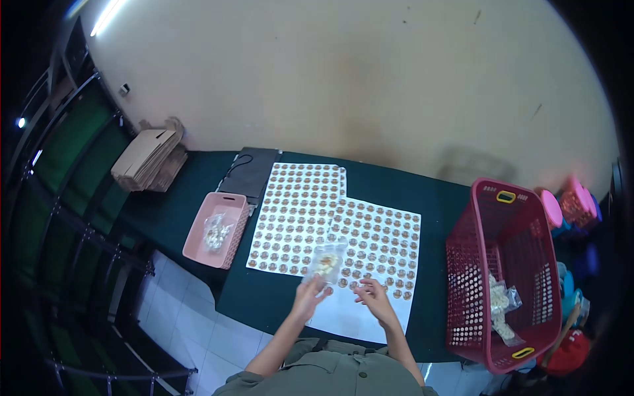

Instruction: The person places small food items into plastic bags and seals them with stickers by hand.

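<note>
My left hand (308,298) is closed on the lower end of a clear plastic bag (325,260) with pale, cream-coloured pieces inside. The bag overlaps two white sheets of round brown stickers (375,232) laid out on the table. A brownish-orange patch shows on the bag's middle. To the right, my right hand (374,301) hovers over the lower part of the nearer sheet, its fingers bent and apart. Along this sheet's near edge runs a bare white strip (356,321) without stickers.
A pink basket (192,245) with a filled clear bag (216,232) stands left on the dark green table (257,300). Behind it lie a dark flat folder (254,173) and stacked cardboard (148,158). A tall maroon basket (460,264) at right holds several filled bags (500,303).
</note>
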`<move>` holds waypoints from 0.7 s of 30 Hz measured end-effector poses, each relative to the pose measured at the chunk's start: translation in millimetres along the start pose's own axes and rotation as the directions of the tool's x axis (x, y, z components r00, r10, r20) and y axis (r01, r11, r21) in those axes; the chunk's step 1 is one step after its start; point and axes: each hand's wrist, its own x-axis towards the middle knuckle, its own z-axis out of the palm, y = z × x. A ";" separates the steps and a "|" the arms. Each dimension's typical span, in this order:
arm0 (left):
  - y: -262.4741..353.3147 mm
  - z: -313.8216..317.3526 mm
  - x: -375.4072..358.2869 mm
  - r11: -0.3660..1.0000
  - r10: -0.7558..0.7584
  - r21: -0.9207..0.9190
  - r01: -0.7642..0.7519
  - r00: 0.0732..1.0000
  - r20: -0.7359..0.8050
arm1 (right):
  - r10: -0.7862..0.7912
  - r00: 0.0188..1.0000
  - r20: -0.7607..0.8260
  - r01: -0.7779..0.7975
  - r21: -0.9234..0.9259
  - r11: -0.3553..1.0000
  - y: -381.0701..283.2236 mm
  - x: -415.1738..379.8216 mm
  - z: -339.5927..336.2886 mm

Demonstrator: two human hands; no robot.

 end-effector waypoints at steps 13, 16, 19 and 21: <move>159.5 -267.1 66.1 0.871 0.393 -0.176 -0.459 0.865 -0.312 | 0.035 0.990 -0.134 -0.037 -0.011 0.999 4.1 0.1 -47.9; 114.6 -217.6 44.2 0.955 0.297 0.195 -0.224 0.747 -0.595 | 0.037 0.984 -0.174 -0.040 -0.017 0.999 11.6 -1.8 -56.8; 51.2 -180.7 40.0 0.932 0.220 0.363 -0.015 0.819 -0.530 | -0.032 0.981 -0.193 0.033 0.003 0.999 29.6 5.2 -66.2; 10.1 -145.1 35.6 0.829 0.231 0.559 0.035 0.887 -0.399 | -0.140 0.975 -0.170 0.122 -0.111 0.986 41.6 14.1 -80.7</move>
